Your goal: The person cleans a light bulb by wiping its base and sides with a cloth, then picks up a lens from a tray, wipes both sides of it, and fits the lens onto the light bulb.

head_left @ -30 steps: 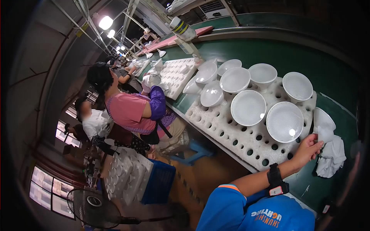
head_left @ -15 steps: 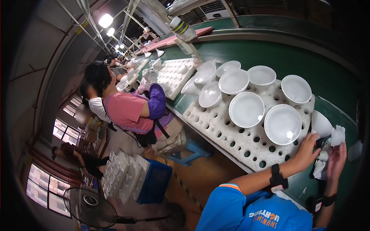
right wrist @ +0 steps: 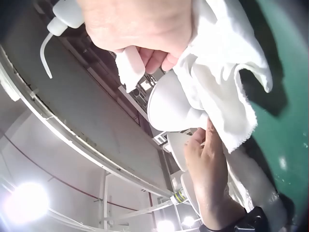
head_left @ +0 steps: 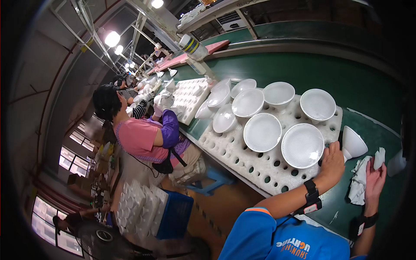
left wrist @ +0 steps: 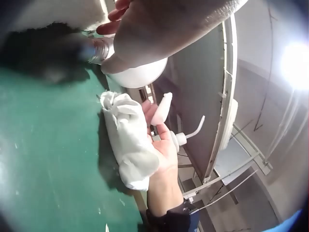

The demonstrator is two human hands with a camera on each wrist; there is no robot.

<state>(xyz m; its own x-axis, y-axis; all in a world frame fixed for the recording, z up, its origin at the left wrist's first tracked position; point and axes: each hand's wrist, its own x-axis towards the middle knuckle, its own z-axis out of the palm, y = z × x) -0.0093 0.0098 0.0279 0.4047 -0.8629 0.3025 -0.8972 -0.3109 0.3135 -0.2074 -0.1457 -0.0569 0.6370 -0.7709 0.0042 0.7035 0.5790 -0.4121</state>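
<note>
My left hand (head_left: 333,164) grips a white cone-shaped reflector lamp (head_left: 353,142) by its narrow base end, beside the foam tray's corner. In the right wrist view, thumb and fingers close around that neck, and the lamp's wide face points away from the hand. My right hand (head_left: 375,180) holds a crumpled white cloth (head_left: 359,180). A small white folded end (left wrist: 163,108) sticks out between its fingers, while the rest of the cloth hangs on the palm side. The cloth lies close by the lamp, overlapping its neck in the right wrist view (right wrist: 212,72).
Several reflector lamps (head_left: 262,132) stand face up in a holed white foam tray (head_left: 238,158) on the green bench (head_left: 277,52). A white bottle with a bent spout (right wrist: 67,14) stands beyond my right hand. A person in pink (head_left: 141,138) works at another tray on the left.
My right hand has come into view from the lower right and holds the cloth. My left hand has shifted left to the lamp's base, and the lamp now lies turned with that base toward it.
</note>
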